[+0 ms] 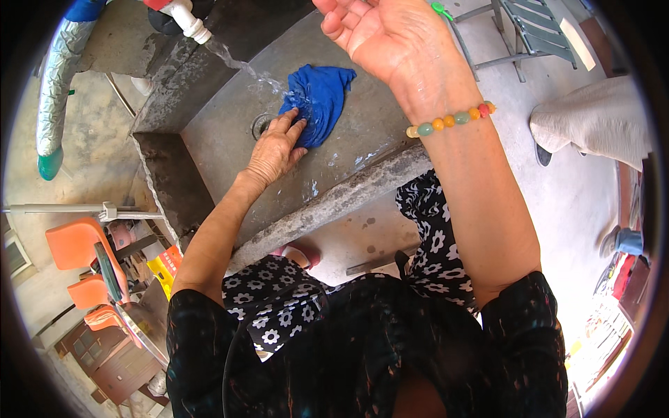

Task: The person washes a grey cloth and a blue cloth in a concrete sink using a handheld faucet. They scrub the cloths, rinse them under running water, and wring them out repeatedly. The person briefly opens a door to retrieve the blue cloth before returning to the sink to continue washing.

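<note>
A wet blue cloth (319,104) lies bunched on the floor of a concrete sink (235,130). My left hand (279,138) holds its near left edge, fingers over the fabric and thumb at the side. Water runs in a stream (245,68) from a white plastic tap (196,28) onto the cloth. Just left of the cloth a round drain (260,125) shows, partly behind my hand. My right hand (373,39) is raised above the sink's right side, palm turned up and wet, with nothing seen in it; some fingertips run past the top edge of the view. A bead bracelet (449,121) circles that wrist.
The rough front rim (345,190) of the sink runs before my legs. At left hangs a foil-wrapped pipe (55,99); orange chairs (86,245) stand below it. A folding chair (538,31) is at upper right, near another person's trouser leg (596,120).
</note>
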{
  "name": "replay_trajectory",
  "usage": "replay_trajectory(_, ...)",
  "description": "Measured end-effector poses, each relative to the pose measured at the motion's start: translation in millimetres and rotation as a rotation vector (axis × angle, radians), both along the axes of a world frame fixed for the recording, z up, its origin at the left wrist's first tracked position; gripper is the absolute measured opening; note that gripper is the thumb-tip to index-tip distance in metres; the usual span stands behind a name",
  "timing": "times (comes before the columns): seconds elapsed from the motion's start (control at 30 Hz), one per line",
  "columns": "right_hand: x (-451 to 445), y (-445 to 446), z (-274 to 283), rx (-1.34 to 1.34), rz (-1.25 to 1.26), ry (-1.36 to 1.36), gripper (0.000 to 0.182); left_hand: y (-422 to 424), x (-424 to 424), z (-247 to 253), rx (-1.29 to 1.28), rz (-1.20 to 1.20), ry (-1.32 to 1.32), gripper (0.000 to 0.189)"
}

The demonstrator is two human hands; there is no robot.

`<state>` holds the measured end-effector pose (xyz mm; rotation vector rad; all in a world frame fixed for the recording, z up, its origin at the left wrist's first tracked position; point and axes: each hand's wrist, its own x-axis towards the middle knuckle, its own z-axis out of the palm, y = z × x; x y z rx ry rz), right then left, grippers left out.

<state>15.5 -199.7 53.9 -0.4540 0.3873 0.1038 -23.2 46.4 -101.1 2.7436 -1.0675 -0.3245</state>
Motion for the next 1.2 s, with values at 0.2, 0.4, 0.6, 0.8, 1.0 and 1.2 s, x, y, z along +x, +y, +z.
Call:
replay_trajectory(0.2,-1.2,1.6,2.8,0.016,-0.004,-0.018,0.015,-2.9,11.1,-7.3,0.130,0.005,0.063,0.065)
replay_trajectory(0.4,4.7,6.8,1.2,-0.008,0.009,0.042,0.015,-16.5,30.5,-18.8,0.075,0.028,-0.055,0.071)
replay_trajectory(0.6,11.0,10.1,-4.9,0.014,0.032,0.063,0.015,-45.1,62.3,-48.2,0.252,0.069,0.017,0.073)
replay_trajectory(0.8,6.5,13.6,0.1,0.002,0.010,0.049,0.016,-58.2,46.9,-66.7,0.259,0.462,-0.006,0.080)
replay_trajectory(1.0,6.9,17.8,7.5,-0.007,-0.015,0.084,0.015,-36.7,67.5,-47.3,0.373,0.393,0.126,0.086)
replay_trajectory(1.2,10.7,16.3,-0.7,0.038,0.029,0.054,0.014,-42.3,39.5,-47.4,0.344,0.189,0.074,0.087)
